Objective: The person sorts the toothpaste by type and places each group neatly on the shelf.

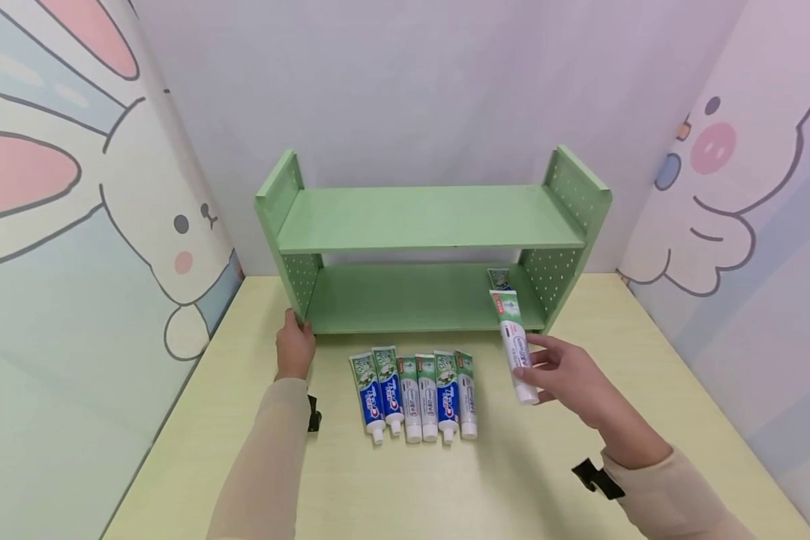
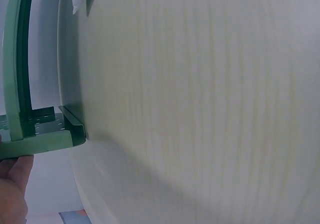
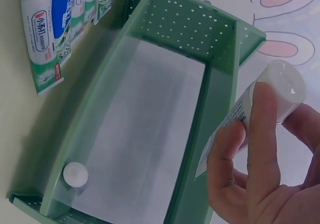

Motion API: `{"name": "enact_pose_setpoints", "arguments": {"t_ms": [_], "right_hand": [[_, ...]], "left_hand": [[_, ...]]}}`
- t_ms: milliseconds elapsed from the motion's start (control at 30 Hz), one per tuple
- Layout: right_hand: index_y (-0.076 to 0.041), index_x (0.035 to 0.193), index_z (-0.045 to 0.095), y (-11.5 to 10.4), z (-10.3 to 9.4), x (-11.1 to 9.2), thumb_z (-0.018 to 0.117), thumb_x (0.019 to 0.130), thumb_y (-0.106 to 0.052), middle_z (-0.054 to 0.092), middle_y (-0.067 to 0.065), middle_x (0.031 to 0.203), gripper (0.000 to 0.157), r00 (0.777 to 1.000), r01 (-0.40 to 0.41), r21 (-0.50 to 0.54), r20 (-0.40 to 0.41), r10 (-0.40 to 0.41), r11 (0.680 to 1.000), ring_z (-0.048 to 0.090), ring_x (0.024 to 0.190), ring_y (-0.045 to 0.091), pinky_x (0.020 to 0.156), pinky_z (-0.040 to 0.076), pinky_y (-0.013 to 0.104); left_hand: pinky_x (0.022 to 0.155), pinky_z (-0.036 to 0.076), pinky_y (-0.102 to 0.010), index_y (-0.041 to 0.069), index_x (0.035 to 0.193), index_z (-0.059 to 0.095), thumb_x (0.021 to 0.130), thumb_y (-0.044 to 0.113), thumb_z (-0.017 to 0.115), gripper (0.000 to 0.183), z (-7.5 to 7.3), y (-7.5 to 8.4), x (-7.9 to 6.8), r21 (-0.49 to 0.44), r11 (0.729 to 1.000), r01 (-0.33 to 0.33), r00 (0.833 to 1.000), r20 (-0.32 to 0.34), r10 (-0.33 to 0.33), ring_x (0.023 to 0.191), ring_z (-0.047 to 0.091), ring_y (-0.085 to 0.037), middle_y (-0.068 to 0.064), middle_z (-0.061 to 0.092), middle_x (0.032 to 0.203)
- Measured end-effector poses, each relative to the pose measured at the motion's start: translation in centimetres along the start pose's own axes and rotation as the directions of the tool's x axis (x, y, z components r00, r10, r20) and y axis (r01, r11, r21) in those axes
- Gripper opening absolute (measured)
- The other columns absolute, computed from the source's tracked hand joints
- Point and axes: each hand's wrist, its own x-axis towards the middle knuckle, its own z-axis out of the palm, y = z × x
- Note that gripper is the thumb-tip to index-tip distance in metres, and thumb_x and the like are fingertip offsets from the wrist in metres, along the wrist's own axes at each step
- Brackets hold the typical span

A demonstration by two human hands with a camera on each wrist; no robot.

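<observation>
My right hand [image 1: 567, 379] holds a white-and-green toothpaste tube [image 1: 515, 349] by its lower part, cap end toward me, in front of the rack's right end. In the right wrist view the fingers wrap round the tube [image 3: 240, 111] near its white cap. At the lower left corner of the green two-tier rack [image 1: 432, 217], my left hand [image 1: 295, 349] grips the edge of the side panel; its fingers [image 2: 20, 171] show against that panel in the left wrist view. Another toothpaste tube [image 1: 499, 278] lies on the lower shelf at the right, partly hidden behind the held one.
Several toothpaste tubes [image 1: 448, 397] lie side by side on the pale wooden table [image 1: 391, 495] before the rack, caps toward me. Some are blue and green, others white and green. Walls with cartoon animals [image 1: 169, 217] rise at both sides, and a plain curtain-like backdrop [image 1: 418, 90] stands behind.
</observation>
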Motion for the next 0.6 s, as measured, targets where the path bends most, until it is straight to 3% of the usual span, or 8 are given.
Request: {"name": "enact_pose_setpoints", "arguments": {"t_ms": [600], "right_hand": [[0.008,0.148,0.025,-2.5,-2.5,0.9,0.067,0.093,-0.009,0.051,0.031,0.125,0.072,0.999,0.034,-0.065,-0.032,-0.036,0.997,0.061,0.094,0.026,0.069,0.056,0.036]], "left_hand": [[0.086,0.047,-0.054,-0.004,0.128,0.039,0.102,0.006,0.046,0.029,0.0,-0.1,0.0,-0.003,1.0,0.002,1.0,0.025,-0.001,0.111,0.056,-0.045,-0.033,0.056,0.12]]}}
